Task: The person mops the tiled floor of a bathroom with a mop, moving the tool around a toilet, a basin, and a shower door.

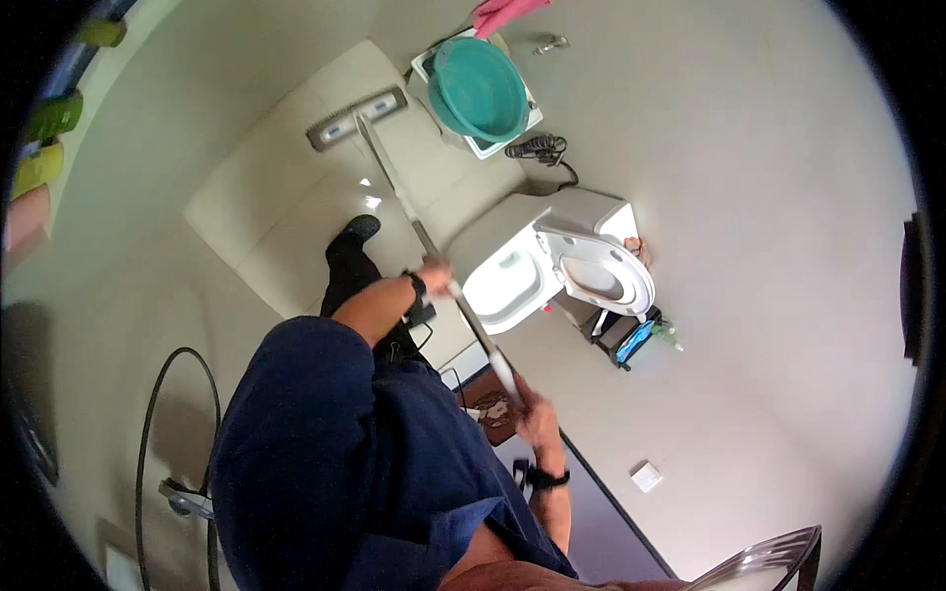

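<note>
A long-handled floor mop (394,187) runs slantwise across the middle of the view, its wide flat head (357,118) lying on the tiled floor at the far wall. My left hand (434,280) is wrapped round the middle of the metal pole. Higher up, close to my body, my right hand (535,419) grips the pole near its white grip; motion blurs it somewhat. To the right of the pole stands a white toilet (483,251) with its seat and lid (601,278) raised. One dark shoe (363,228) of mine rests on the floor left of the pole.
A teal basin (480,91) sits on a white stand, right of the mop head, with a pink cloth-like item (507,15) above. A coiled black cord (537,150) hangs nearby. Beside the toilet is a black holder (613,345). A shower hose (148,433) loops at left.
</note>
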{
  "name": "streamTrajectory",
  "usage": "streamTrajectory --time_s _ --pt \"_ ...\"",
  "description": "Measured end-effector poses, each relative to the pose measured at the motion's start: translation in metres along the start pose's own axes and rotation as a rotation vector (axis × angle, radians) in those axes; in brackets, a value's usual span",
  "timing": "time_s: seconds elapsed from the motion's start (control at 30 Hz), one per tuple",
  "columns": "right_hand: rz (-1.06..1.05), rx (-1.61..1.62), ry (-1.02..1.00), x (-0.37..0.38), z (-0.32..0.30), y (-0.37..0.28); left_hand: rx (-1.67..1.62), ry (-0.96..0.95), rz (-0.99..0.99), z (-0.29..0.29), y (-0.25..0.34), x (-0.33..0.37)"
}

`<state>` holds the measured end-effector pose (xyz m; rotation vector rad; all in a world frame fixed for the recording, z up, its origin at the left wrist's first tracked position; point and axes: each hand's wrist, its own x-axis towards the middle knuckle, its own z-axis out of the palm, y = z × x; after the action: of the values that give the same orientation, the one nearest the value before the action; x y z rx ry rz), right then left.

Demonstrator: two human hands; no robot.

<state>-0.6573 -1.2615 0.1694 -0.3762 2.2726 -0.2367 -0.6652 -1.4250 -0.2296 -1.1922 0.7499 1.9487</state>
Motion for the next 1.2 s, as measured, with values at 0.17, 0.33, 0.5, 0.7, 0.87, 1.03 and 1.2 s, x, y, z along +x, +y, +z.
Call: streamTrajectory --time_s 0.17,0.33,0.5,0.7,0.87,1.03,1.2 --pt "0.248 0.138 0.010 -0.083 -0.034 -0.001 0.069 -0.498 -0.179 0.037 -0.026 -0.063" --pt "0.102 0.076 0.055 -0.061 -0.033 0.017 0.087 -0.522 0.021 0.017 -0.005 -0.070" --pt "-0.046 -0.027 0.000 0.022 -0.041 -0.018 -0.116 -0.203 0.174 -0.038 0.054 -0.079" --pt "-0.323 -0.099 0.036 0.086 -0.009 -0.076 -0.200 0.122 0.348 -0.125 0.096 -0.081" --pt "-0.301 -0.015 -0.076 0.083 0.036 -0.068 -0.219 0.345 0.390 -0.132 0.080 -0.100" --pt "-0.439 -0.179 -0.099 0.045 0.082 -0.013 -0.114 0.382 0.413 -0.127 0.001 -0.085" --pt "-0.309 -0.307 -0.036 -0.030 0.074 0.111 0.530 0.200 0.635 -0.051 -0.108 -0.023"
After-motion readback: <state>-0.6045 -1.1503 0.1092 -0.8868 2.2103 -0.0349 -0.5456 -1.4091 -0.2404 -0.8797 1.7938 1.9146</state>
